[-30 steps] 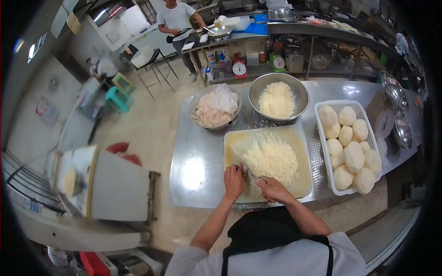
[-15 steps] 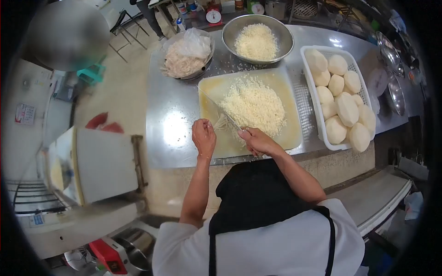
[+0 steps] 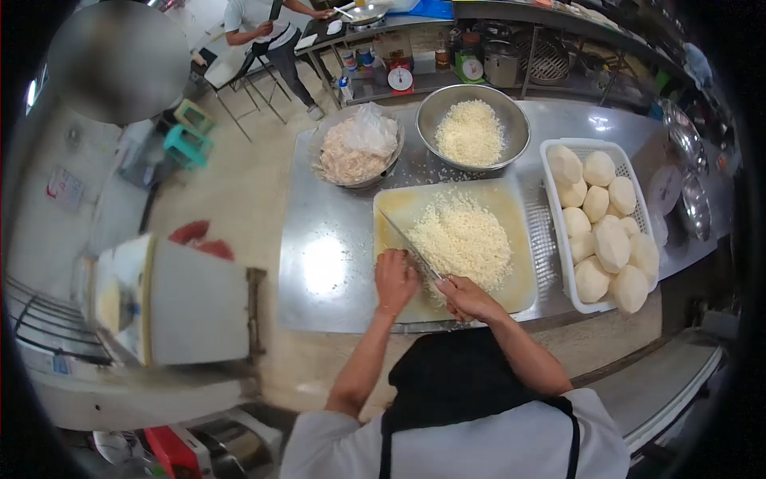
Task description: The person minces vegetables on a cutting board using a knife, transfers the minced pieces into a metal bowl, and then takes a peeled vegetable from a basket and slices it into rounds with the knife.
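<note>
My right hand (image 3: pixel 469 299) is closed round the handle of a long knife (image 3: pixel 415 246), whose blade slants up and left across the cutting board (image 3: pixel 523 239). Close to the left side of the blade, my left hand (image 3: pixel 396 279) has its fingers curled down over pale vegetable strips, mostly hidden beneath them. A wide heap of finely chopped pale vegetable (image 3: pixel 467 239) covers the middle of the board, on the blade's right side.
A steel bowl (image 3: pixel 515 144) of chopped vegetable stands behind the board, beside a bowl of pinkish shredded food (image 3: pixel 351 152) under a plastic bag. At right, a white basket (image 3: pixel 558 231) holds several peeled round vegetables (image 3: pixel 612 243). Another person (image 3: pixel 275 36) stands at the far bench.
The view has tilted up, bringing the other person into sight. My left hand has shifted onto the strips that showed beside it before. My right hand still grips the knife.
</note>
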A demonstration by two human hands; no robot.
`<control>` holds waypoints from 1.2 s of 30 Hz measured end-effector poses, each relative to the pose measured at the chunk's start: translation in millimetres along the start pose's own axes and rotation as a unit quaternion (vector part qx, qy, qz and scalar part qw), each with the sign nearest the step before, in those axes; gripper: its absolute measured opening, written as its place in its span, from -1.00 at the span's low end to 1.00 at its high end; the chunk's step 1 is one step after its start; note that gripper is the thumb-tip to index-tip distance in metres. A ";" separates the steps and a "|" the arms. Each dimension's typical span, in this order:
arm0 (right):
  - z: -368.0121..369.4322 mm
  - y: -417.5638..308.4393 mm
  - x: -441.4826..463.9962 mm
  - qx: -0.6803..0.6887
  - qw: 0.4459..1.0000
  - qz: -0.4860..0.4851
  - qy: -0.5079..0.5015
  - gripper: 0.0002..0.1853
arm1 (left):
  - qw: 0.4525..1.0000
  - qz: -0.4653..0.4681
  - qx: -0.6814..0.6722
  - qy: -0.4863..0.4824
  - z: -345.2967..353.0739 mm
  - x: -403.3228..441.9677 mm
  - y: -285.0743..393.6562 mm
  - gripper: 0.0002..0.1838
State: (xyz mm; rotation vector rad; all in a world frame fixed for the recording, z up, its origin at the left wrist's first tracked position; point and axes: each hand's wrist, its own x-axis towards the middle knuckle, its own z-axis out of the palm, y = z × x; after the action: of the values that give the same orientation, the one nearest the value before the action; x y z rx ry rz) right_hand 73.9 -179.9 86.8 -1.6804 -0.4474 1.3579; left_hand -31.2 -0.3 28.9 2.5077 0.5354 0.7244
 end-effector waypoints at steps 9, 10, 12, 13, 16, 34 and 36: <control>2.0 18.3 14.7 0.008 0.999 0.040 0.011 -0.50 | 0.719 0.130 -0.660 0.174 -123.7 80.0 71.3 -0.13; 8.1 11.3 11.5 0.004 0.999 0.035 0.019 -0.50 | 0.633 0.076 -0.743 0.201 -132.2 64.0 57.8 -0.12; 10.3 10.3 12.4 -0.018 0.999 0.024 0.034 -0.49 | 0.481 -0.074 -0.806 0.335 -129.2 20.2 -21.3 -0.10; 11.8 13.5 13.7 -0.013 0.999 0.000 0.034 -0.49 | 0.418 -0.174 -0.780 0.431 -103.9 -3.5 -71.6 -0.10; 9.8 9.4 11.3 -0.026 0.999 0.032 0.019 -0.34 | 0.626 -0.286 -0.629 0.362 -64.2 -4.1 -73.1 -0.35; -1.2 4.9 2.1 -0.024 1.000 0.000 -0.016 -0.41 | 0.997 -0.016 0.068 0.037 24.0 -3.2 -20.2 -0.77; 1.8 -4.9 -7.1 -0.053 0.999 -0.002 -0.014 -0.43 | 0.997 -0.046 0.052 0.019 22.1 -0.6 -16.7 -0.77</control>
State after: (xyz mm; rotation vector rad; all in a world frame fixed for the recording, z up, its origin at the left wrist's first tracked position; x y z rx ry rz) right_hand 71.1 -181.8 95.0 -1.7477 -0.5460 1.3766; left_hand -22.9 5.7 3.2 2.5498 0.7151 0.7262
